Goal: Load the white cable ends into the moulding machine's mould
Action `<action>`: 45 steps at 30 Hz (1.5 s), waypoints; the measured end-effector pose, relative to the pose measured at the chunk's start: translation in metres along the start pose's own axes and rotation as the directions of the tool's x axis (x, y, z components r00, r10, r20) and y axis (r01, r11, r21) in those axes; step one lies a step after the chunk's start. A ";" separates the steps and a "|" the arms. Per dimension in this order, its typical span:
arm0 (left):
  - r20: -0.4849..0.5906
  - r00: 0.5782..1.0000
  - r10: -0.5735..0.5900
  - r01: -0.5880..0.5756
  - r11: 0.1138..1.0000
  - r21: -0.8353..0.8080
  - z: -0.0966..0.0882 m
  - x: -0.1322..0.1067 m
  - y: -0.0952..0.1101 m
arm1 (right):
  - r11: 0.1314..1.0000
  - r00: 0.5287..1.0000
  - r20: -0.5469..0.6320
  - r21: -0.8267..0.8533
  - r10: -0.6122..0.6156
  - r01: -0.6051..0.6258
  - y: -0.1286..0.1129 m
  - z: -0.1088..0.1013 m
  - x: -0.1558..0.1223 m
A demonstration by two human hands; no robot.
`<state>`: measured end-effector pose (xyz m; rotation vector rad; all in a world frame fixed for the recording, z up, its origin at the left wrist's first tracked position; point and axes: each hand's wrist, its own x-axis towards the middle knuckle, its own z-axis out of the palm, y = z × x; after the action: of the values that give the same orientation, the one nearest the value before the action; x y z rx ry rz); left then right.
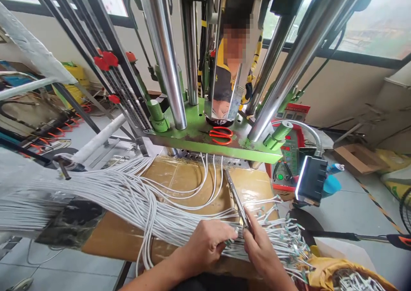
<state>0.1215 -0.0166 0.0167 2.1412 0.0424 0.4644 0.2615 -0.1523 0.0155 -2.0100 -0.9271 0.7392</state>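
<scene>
A thick bundle of white cables [105, 197] lies across a tape-covered cardboard box [183, 177] in front of a green moulding press. My left hand [207, 244] pinches the connector end of one cable near the bundle's right end. My right hand [261, 250] holds a slim metal tool [236, 199], like long pliers, that points away toward the press. Its near end meets the cable tips by my left fingers. Several cables [208, 175] loop up into a row of sockets under the green plate.
Orange-handled scissors [221, 135] rest on the green press plate [192, 132] between chrome columns. A work lamp [311, 179] on a flexible neck and a red control box [290, 154] stand at the right. A yellow bag [324, 271] with finished cable ends sits at the lower right.
</scene>
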 end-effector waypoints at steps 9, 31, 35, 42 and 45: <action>-0.018 0.998 0.052 -0.050 0.994 0.101 0.009 0.004 -0.005 | 0.993 1.000 0.010 0.119 0.016 -0.017 0.010 0.011 0.000; -0.031 0.995 -0.095 0.094 0.995 -0.031 0.005 0.013 0.000 | 0.994 1.000 -0.006 0.104 0.024 -0.023 0.003 0.014 -0.004; 0.009 0.916 -0.401 0.392 0.891 -0.228 -0.009 0.021 0.003 | 0.984 0.998 0.028 0.165 0.059 -0.063 -0.002 0.008 -0.005; -0.089 0.724 -0.684 0.582 0.675 -0.454 -0.016 0.023 -0.005 | 0.975 0.998 0.029 0.212 0.058 -0.063 0.009 0.009 -0.004; -0.115 0.834 -0.540 0.500 0.827 -0.259 -0.016 0.021 -0.008 | 0.975 0.998 0.038 0.215 0.056 -0.062 0.010 0.009 -0.002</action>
<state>0.1372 0.0048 0.0250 1.7633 0.6429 0.3178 0.2568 -0.1546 0.0028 -1.8455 -0.7722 0.8686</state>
